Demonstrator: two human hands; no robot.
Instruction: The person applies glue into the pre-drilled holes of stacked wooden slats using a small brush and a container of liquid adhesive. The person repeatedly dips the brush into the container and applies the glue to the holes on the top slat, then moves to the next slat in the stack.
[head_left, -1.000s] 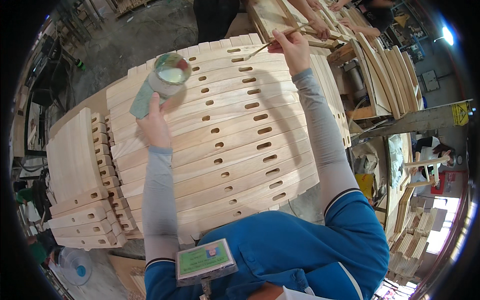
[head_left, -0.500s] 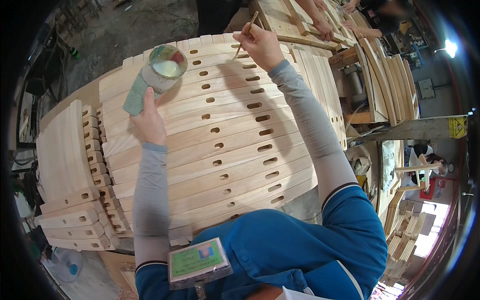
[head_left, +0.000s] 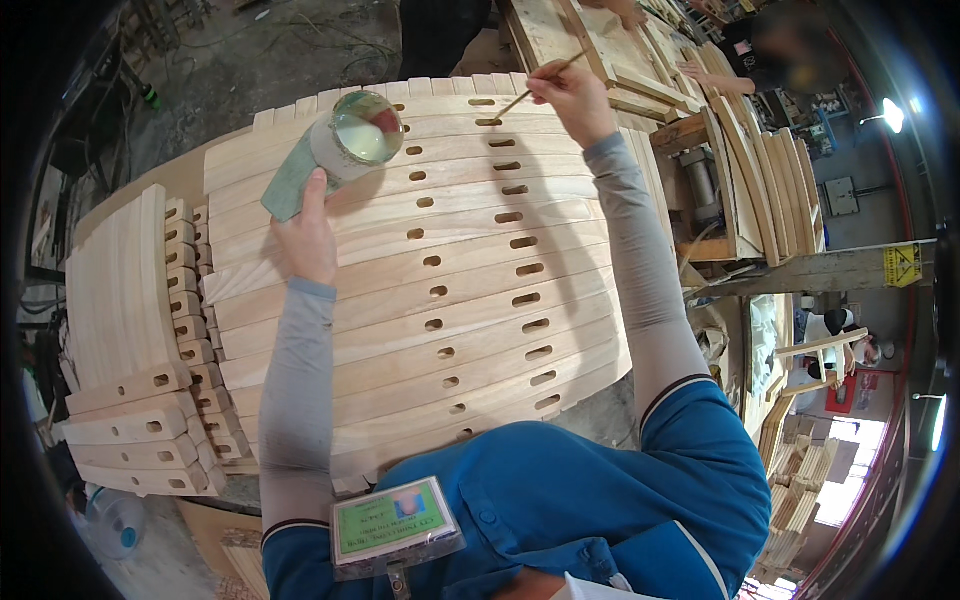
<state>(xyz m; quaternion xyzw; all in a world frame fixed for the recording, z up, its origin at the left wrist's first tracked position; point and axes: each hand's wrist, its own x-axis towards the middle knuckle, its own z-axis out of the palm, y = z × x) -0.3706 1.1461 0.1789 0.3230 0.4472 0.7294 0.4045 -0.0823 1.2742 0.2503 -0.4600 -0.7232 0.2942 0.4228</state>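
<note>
My left hand (head_left: 308, 235) is closed round a cup (head_left: 338, 150) of milky white liquid, tilted a little above the boards. A green pad or cloth (head_left: 292, 182) is held against the cup's outer side by the same hand. Between the fingers of my right hand (head_left: 577, 100) is a thin brush-like stick (head_left: 525, 97). Its lower end meets a slot (head_left: 489, 122) near the far end of the slotted boards. Pale wooden boards (head_left: 380, 265) lie side by side below both hands, with two rows of oblong slots running across them.
More slotted wooden pieces (head_left: 120, 300) are stacked at the left. Beyond the boards on the right stand a workbench (head_left: 545, 45) with frames and a stack of curved wood (head_left: 765, 180). Co-workers are at the far right. A clear plastic jug (head_left: 115, 522) is at the lower left.
My right hand has moved to the right, and the stick now slants more, its tip at a slot. The cup in my left hand has shifted slightly right.
</note>
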